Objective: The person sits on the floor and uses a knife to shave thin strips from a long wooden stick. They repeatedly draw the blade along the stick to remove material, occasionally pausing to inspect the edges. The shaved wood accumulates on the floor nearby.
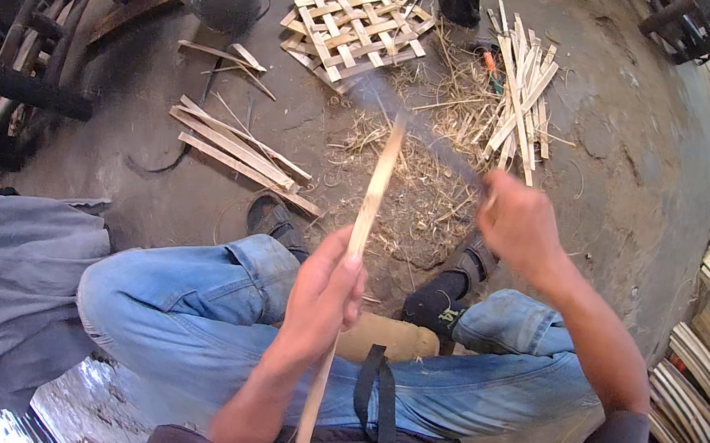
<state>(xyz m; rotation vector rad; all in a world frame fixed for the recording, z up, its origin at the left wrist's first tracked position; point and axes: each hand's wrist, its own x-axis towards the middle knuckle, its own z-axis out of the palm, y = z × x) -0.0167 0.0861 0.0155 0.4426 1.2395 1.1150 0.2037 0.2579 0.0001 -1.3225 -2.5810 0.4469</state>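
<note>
— Where's the strip they're working on?

— The bamboo strip [358,241] stands nearly upright in front of the person's chest, its lower end down by the dark shirt, its top leaning a little away over the scatter of shavings [408,184] on the floor.

— And the hands?

— The left hand [324,296] is wrapped round the strip about halfway up, fingers closed, thumb laid along it, forearm rising from the lap. The right hand [519,223] is out to the right of the strip and higher, fist closed on the handle of a long knife [409,123]. The wrist is cocked, elbow bent outward. The blade runs back left and crosses the strip near its top (it's blurred, so I can't tell whether it bites the wood or only passes over it).

— What else lies around the strip?

— Beyond its top, a woven bamboo mat [356,20]. To the right of that, a loose bundle of slats [522,95]. Left of the strip, a few flat slats [235,150] on the concrete, and further left a folded blue cloth [12,277] beside the knee.
</note>
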